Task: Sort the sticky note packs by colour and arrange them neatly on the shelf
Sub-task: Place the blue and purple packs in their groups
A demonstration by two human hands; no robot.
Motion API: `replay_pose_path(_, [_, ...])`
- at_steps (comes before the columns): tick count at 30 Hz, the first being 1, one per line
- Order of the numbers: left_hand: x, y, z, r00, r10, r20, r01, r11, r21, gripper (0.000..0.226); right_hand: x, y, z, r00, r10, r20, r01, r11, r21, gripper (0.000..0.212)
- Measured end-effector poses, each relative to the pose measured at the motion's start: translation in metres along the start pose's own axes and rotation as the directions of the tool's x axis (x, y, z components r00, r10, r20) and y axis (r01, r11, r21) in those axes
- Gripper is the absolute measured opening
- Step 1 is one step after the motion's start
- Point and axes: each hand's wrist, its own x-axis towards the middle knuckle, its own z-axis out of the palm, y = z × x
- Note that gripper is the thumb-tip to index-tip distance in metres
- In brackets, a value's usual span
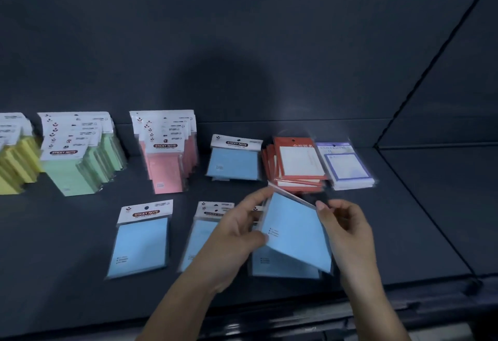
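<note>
Of the person, only two hands and two forearms are seen, and all of them are bare. The left hand [239, 230] is softened a little by motion blur, so its knuckles and finger joints are only faintly made out. The right hand [347, 230] is rendered somewhat more clearly, and a short, pale nail can be made out on one fingertip [321, 205]. The left forearm [183, 305] and the right forearm [373, 305] are uncovered down to the lower edge of the view, where they are cut off. Both forearms are slender, and the wrists are shown bare as well.
</note>
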Motion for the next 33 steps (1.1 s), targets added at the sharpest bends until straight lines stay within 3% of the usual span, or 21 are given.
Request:
replay_pose_path(2, [0.000,-0.005,0.005,1.000,0.018,0.013,-0.018,0.999,0.031,0.070,-0.001,0.004,-0.008,1.000,0.031,-0.007,-0.031,0.999,-0.023,0.016])
replay_pose_path(5, [-0.004,-0.017,0.006,1.000,0.028,0.010,-0.029,0.985,0.168,0.069,-0.005,0.005,-0.010,0.996,0.052,0.073,-0.064,0.981,0.182,0.012])
replay_pose_path(9, [-0.009,-0.026,0.005,0.977,0.127,-0.172,-0.022,0.858,0.514,0.043,-0.006,0.024,-0.002,0.988,-0.090,0.129,0.106,0.987,-0.123,0.024])
replay_pose_path(12, [-0.008,-0.021,0.006,0.974,0.161,-0.158,-0.013,0.738,0.675,0.036,-0.004,0.027,0.008,0.964,-0.205,0.172,0.247,0.927,-0.281,0.025])
replay_pose_path(15, [-0.008,-0.021,0.002,0.982,0.113,-0.153,0.040,0.662,0.748,0.032,0.004,0.027,0.014,0.912,-0.319,0.257,0.406,0.790,-0.460,0.021])
replay_pose_path(18, [-0.007,-0.023,0.005,0.990,0.109,-0.084,0.004,0.585,0.811,0.030,0.008,0.035,0.015,0.912,-0.318,0.257,0.409,0.667,-0.623,0.020])
replay_pose_path(22, [-0.002,-0.017,0.003,0.984,0.065,-0.165,0.089,0.625,0.776,0.052,0.007,0.028,0.015,0.896,-0.401,0.190,0.417,0.611,-0.673,0.018])
replay_pose_path(25, [0.020,-0.007,-0.011,0.954,0.184,-0.238,0.061,0.654,0.754,0.051,0.011,0.004,0.025,0.873,-0.440,0.211,0.485,0.730,-0.482,0.011])
replay_pose_path(28, [0.052,0.000,-0.032,0.907,0.269,-0.325,0.119,0.576,0.809,0.054,0.017,-0.021,0.054,0.886,-0.192,0.423,0.272,0.952,-0.139,0.024])
replay_pose_path(29, [0.063,0.002,-0.038,0.900,0.269,-0.344,0.152,0.546,0.824,0.057,0.021,-0.023,0.065,0.859,-0.093,0.503,0.189,0.971,-0.144,0.034])
replay_pose_path(31, [0.079,0.004,-0.046,0.900,0.205,-0.386,0.232,0.524,0.820,0.061,0.026,-0.024,0.089,0.826,-0.007,0.563,0.185,0.948,-0.259,0.050])
replay_pose_path(33, [0.090,0.002,-0.053,0.893,0.145,-0.425,0.283,0.553,0.783,0.060,0.032,-0.023,0.107,0.845,-0.031,0.534,0.203,0.942,-0.267,0.041])
